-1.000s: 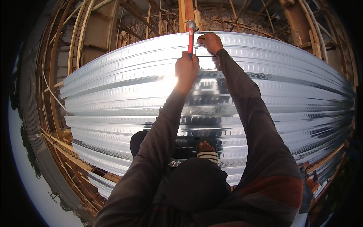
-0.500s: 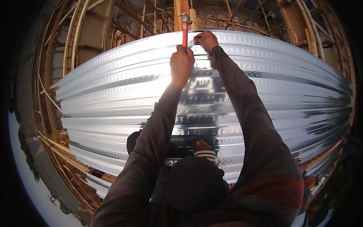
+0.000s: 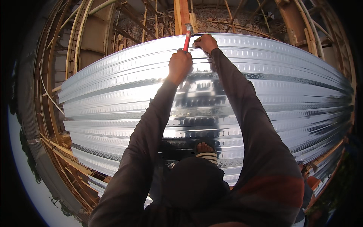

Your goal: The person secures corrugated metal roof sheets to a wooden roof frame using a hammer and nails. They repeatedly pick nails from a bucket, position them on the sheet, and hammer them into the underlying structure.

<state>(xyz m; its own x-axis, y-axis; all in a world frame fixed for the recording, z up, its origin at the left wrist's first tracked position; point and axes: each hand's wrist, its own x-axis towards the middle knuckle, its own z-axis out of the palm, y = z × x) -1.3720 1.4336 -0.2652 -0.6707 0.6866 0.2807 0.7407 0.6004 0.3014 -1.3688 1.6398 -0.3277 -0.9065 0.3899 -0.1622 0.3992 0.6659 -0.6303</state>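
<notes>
My left hand point(image 3: 180, 65) is wrapped round the handle of a claw hammer point(image 3: 187, 41), which has a red grip and a metal head pointing away from me. The hammer head is close to the far edge of a shiny ribbed metal sheet point(image 3: 143, 89). Just right of it, my right hand point(image 3: 206, 42) rests at that edge with fingers pinched together. Whatever is between those fingertips is too small to make out. Both arms reach forward over the sheet.
A foot in a striped sandal point(image 3: 206, 154) stands on the metal sheeting. Past the far edge, a wooden beam point(image 3: 182, 17) runs away from me, among timber framing over a lower level. Wooden poles point(image 3: 77, 38) rise at left. Part of another person point(image 3: 311, 183) shows at lower right.
The hammer has come down toward me, its head now nearer the sheet's edge and my right fingers. My left hand has shifted slightly back; my right hand stays at the same spot.
</notes>
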